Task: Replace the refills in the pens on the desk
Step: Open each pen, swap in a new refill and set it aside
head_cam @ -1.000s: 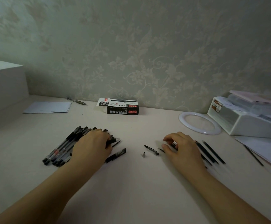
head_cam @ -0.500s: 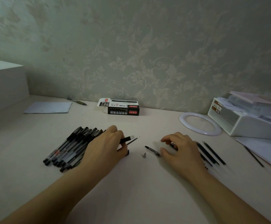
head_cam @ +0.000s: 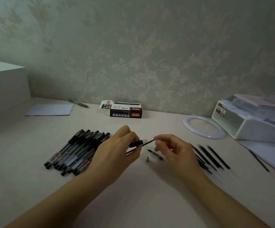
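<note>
Two hands are working in the middle of the desk (head_cam: 133, 203). Your left hand (head_cam: 117, 155) is gripping a pen barrel (head_cam: 136, 143), fingers curled round its dark grip. Your right hand (head_cam: 174, 150) is pinching the end of a thin refill (head_cam: 148, 142) that is sticking out of the barrel. The hands are close together but not touching.

A loose pen cap (head_cam: 155, 154) and a small metal tip (head_cam: 147, 159) are lying on the desk just below your hands. The pile of pens (head_cam: 77, 150) is sitting to the left. The spare refills (head_cam: 210, 157) are lying to the right. A refill box (head_cam: 123, 109) is sitting far back by the wall.

I think you are sliding the refill in or out. The refill is thin, so it may be bending if you are pushing at a slant. Your wrist may be knocking the tiny tip, and it could be rolling away.
</note>
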`<state>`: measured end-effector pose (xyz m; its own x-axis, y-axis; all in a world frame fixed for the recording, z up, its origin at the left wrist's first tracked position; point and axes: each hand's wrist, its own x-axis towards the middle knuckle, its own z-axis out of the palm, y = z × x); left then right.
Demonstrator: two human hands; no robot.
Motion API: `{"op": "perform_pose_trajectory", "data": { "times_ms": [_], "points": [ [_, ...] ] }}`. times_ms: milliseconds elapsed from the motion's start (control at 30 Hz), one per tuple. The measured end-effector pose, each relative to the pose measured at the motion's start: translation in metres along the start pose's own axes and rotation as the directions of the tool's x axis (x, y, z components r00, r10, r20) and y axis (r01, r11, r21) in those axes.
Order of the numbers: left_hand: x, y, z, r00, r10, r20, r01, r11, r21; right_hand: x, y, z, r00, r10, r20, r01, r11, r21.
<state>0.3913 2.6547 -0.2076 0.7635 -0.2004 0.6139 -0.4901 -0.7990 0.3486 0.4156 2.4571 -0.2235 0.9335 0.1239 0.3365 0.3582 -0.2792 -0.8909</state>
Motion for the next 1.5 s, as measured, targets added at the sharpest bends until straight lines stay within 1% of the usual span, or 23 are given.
{"op": "perform_pose_trajectory", "data": {
  "times_ms": [67,133,300,467,567,700,767,833,900,1033,1267,1400,1500],
  "points": [
    [0.0,0.002,0.001,1.0,0.014,-0.01,-0.014,1.0,-0.021,-0.002,-0.003,0.005,0.996,0.026,0.081,-0.032,0.997,0.07],
    [0.0,0.004,0.003,0.999,0.033,-0.01,-0.034,0.999,-0.031,-0.003,-0.005,0.006,0.993,0.016,0.113,-0.029,0.993,0.115],
    [-0.001,0.004,0.007,0.999,0.043,0.01,-0.042,0.999,-0.021,-0.004,-0.004,0.006,0.996,0.037,0.082,-0.049,0.988,0.144],
    [-0.001,0.002,0.012,0.998,0.057,0.03,-0.058,0.998,0.015,-0.006,-0.005,0.01,0.992,0.008,0.124,-0.02,0.995,0.098],
    [-0.002,-0.001,0.013,0.998,0.029,0.052,-0.03,0.999,0.032,-0.005,-0.003,0.008,0.998,0.04,0.054,-0.046,0.991,0.124],
    [-0.003,-0.01,0.014,0.993,-0.031,0.118,0.025,0.998,0.052,-0.001,0.004,0.003,0.983,0.145,-0.108,-0.112,0.957,0.268],
    [-0.003,-0.014,0.014,0.989,-0.033,0.141,0.025,0.998,0.053,0.003,0.006,0.0,0.96,0.218,-0.175,-0.136,0.911,0.391],
    [-0.003,-0.017,0.014,0.986,-0.039,0.164,0.034,0.999,0.034,0.005,0.006,-0.003,0.939,0.292,-0.182,-0.154,0.829,0.538],
    [-0.003,-0.017,0.015,0.984,-0.042,0.172,0.041,0.999,0.008,0.006,0.006,-0.004,0.935,0.321,-0.154,-0.164,0.773,0.613],
    [-0.003,-0.015,0.014,0.985,-0.04,0.169,0.045,0.999,-0.026,0.006,0.007,-0.004,0.946,0.302,-0.119,-0.165,0.764,0.624],
    [-0.003,-0.013,0.013,0.987,-0.049,0.154,0.06,0.996,-0.067,0.006,0.006,-0.004,0.949,0.295,-0.113,-0.163,0.763,0.625],
    [-0.002,-0.012,0.014,0.991,-0.03,0.134,0.045,0.993,-0.109,0.006,0.007,-0.003,0.953,0.286,-0.103,-0.169,0.78,0.602],
    [-0.003,-0.013,0.014,0.991,-0.016,0.136,0.031,0.994,-0.109,0.006,0.008,-0.004,0.955,0.282,-0.095,-0.173,0.787,0.592]
  ]
}}
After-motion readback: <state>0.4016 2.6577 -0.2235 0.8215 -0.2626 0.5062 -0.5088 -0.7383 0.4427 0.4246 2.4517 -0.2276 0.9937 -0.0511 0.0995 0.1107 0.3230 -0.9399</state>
